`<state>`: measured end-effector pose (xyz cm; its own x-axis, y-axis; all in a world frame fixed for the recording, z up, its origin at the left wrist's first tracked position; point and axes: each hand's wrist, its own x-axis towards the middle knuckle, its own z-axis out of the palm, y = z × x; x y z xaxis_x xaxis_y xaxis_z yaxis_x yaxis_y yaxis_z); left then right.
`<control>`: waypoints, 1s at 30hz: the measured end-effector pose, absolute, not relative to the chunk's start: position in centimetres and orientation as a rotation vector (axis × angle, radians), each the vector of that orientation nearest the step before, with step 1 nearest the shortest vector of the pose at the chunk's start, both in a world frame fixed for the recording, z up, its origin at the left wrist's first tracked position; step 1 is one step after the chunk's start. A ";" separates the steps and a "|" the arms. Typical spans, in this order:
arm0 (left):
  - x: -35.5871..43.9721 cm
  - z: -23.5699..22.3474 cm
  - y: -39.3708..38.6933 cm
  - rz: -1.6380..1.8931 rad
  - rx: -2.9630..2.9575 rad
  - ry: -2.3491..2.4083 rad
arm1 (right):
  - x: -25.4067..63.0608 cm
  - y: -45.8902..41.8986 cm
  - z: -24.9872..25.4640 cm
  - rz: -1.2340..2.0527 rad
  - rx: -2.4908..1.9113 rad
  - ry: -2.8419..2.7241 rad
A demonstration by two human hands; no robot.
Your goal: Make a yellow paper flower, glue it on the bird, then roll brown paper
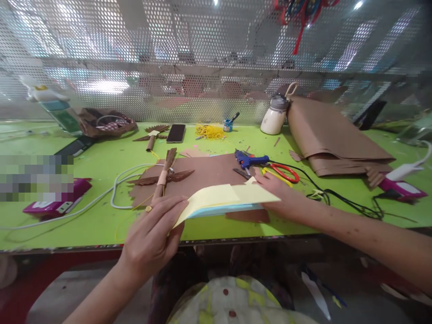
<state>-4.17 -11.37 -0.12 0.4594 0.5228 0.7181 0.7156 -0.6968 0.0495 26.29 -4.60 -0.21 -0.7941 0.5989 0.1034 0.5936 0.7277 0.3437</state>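
Observation:
My left hand (pixel 153 229) is closed on the left end of a pale yellow paper sheet (pixel 216 194), with light blue paper (pixel 222 209) just under it. My right hand (pixel 275 191) is at the sheet's right end, partly behind it. Its fingertips are hidden, so its grip is unclear. Close to those fingers lie a blue glue gun (pixel 251 159), a red handle loop (pixel 286 173) and a yellow-handled tool (pixel 275 176). Beyond my left hand, a folded brown paper figure (pixel 162 175) with pleated wings rests on brown paper (pixel 212 168).
Behind are a second paper figure (pixel 152 135), a phone (pixel 176 133), yellow strands (pixel 209 131), a blue paint jar (pixel 228 125) and a white bottle (pixel 274 118). Folded brown paper (pixel 332 135) stands right. Purple power strips (pixel 62 198) with cords flank the green table (pixel 94 180).

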 end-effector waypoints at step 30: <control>-3.6 -1.9 -8.8 -0.703 -2.629 -0.776 | 27.7 -2.7 0.4 0.498 1.185 3.067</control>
